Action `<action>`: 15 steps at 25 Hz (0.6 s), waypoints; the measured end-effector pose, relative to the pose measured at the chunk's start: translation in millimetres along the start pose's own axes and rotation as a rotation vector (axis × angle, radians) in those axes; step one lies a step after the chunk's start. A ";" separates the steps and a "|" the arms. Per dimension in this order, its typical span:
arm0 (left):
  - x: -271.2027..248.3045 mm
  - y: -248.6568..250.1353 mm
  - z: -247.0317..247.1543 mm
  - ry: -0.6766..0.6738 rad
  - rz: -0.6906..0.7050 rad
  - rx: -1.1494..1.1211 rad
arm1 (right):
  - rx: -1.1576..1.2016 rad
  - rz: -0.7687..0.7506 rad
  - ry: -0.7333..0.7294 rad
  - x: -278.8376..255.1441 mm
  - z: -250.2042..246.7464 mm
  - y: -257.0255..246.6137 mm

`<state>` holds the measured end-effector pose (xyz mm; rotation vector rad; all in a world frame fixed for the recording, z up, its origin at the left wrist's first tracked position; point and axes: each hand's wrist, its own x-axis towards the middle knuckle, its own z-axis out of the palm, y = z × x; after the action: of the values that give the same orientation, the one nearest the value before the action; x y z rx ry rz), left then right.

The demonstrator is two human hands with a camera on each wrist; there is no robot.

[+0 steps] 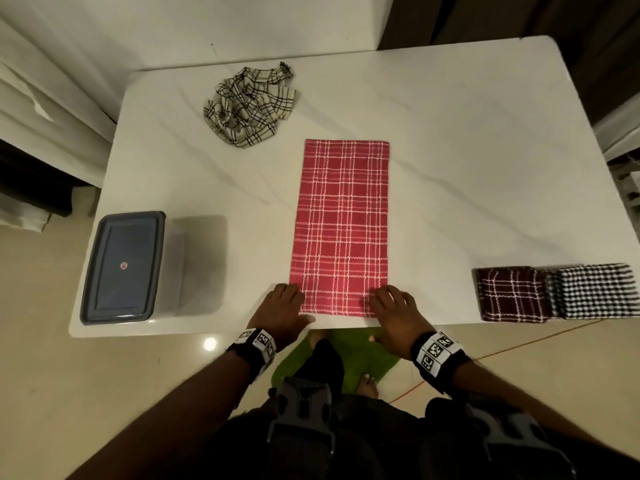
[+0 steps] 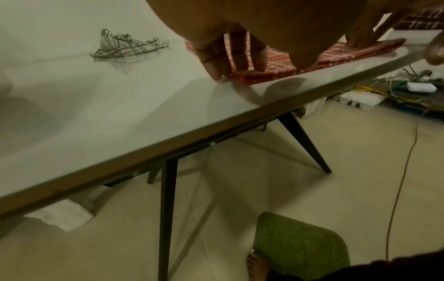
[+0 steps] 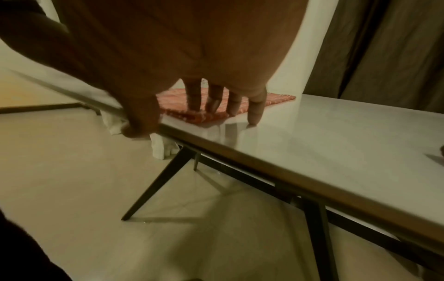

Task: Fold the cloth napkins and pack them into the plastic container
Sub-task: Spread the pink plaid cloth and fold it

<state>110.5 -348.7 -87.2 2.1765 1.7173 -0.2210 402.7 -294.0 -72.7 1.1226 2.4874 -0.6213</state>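
A red plaid napkin [image 1: 341, 226] lies flat as a long strip in the middle of the white table [image 1: 467, 140]. My left hand [image 1: 281, 308] rests with straight fingers on its near left corner, and my right hand [image 1: 393, 306] rests the same way on its near right corner. The left wrist view shows my left fingers [image 2: 236, 57] pressing the red napkin [image 2: 336, 55]. In the right wrist view, my right fingers [image 3: 213, 100] touch the red napkin [image 3: 276, 98] edge. A closed plastic container [image 1: 123, 268] with a grey lid stands at the near left.
A crumpled beige plaid napkin [image 1: 249, 103] lies at the far left. Two folded napkins sit at the near right, one dark red plaid [image 1: 510, 294], one black-and-white checked [image 1: 594, 291]. A green mat [image 1: 332, 355] lies on the floor below the table edge.
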 end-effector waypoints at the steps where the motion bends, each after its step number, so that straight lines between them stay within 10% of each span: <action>1: -6.7 9.1 0.6 -0.021 -0.039 0.008 | -0.021 0.004 0.030 -5.1 6.7 3.2; 8: -30.3 41.3 12.0 0.034 -0.089 0.039 | 0.022 -0.096 0.187 -29.3 13.7 19.1; 12: -50.1 45.2 -3.9 0.292 -0.166 -0.291 | 0.317 -0.055 0.442 -54.1 -5.9 23.9; 15: -63.2 41.3 -32.5 0.234 -0.228 -0.523 | 0.494 0.016 0.397 -69.9 -33.9 26.3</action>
<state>131.4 -402.1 -28.3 1.6760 1.8826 0.4017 462.6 -304.1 -17.6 1.5711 2.7235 -1.1518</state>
